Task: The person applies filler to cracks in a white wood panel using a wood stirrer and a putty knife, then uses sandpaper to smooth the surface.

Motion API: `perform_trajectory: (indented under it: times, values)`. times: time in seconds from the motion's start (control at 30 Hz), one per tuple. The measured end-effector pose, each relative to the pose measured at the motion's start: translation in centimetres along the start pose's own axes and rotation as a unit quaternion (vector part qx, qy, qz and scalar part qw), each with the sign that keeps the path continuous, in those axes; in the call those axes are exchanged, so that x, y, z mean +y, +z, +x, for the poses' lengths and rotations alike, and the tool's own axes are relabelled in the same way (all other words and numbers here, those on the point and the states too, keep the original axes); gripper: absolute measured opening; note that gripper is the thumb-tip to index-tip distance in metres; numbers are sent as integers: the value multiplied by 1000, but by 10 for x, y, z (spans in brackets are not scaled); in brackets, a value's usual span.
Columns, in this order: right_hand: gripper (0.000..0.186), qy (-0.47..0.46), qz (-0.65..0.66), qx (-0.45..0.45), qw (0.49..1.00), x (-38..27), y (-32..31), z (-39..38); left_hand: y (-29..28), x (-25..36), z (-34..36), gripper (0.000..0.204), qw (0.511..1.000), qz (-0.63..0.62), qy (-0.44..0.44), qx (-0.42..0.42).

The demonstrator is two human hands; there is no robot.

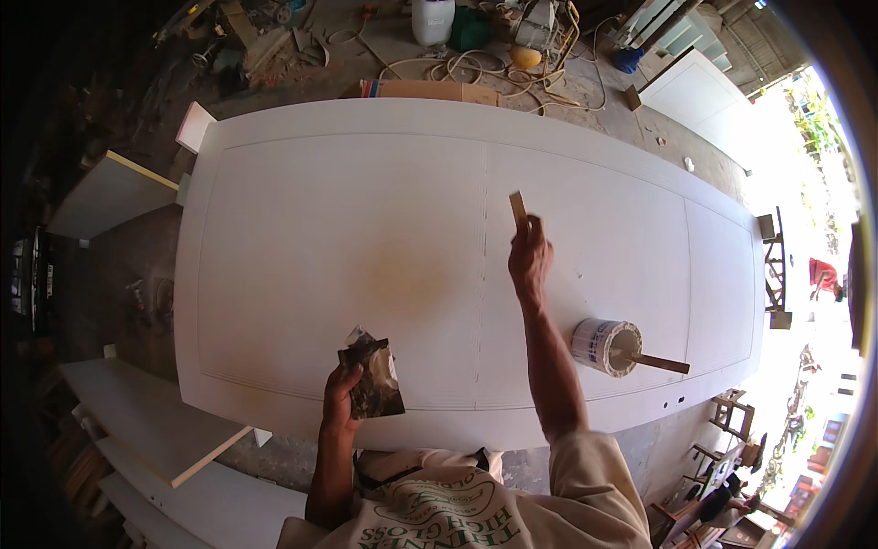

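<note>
A large white door panel (347,183) with thin grooved lines lies flat before me. My left hand (340,395) is closed on a stack of thin dark sheets (377,380), smeared with a pale coating, over the near edge of the panel. Farther out, past the panel's middle, my right hand (530,256) grips a narrow tan strip (519,209) whose end points away from me; its exact kind is unclear. To the right of my right forearm stands a white can (594,343) with a crusted rim, a wooden stick (663,363) jutting from its mouth.
Other white panels (151,407) lie at the left. Beyond the far edge are a cardboard box (430,91), coiled hoses (476,69) and a white jug (432,20). Wooden stools (732,412) stand at the right, and a person in red (823,276) is outside.
</note>
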State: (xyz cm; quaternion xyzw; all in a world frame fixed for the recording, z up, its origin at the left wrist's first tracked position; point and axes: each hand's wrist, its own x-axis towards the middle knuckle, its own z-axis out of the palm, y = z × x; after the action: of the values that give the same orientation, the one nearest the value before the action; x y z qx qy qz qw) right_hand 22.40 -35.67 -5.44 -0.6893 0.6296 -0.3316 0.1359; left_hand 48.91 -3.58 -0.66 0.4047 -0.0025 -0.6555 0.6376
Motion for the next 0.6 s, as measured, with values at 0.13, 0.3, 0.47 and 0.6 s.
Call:
perform_trajectory:
  times: [0.13,0.3,0.47,0.6]
  values:
    - [20,-17,-38,-11,999,-22,66,89,-22,18,-7,49,999,-21,16,34]
    - [29,12,-121,-63,991,-24,103,131,-40,32,4,52,996,-31,30,79]
    - [22,-20,-123,-50,991,-22,114,131,-45,40,18,53,995,-24,39,92]
    - [21,-41,-138,-49,988,-22,118,132,-43,40,22,54,995,-44,27,90]
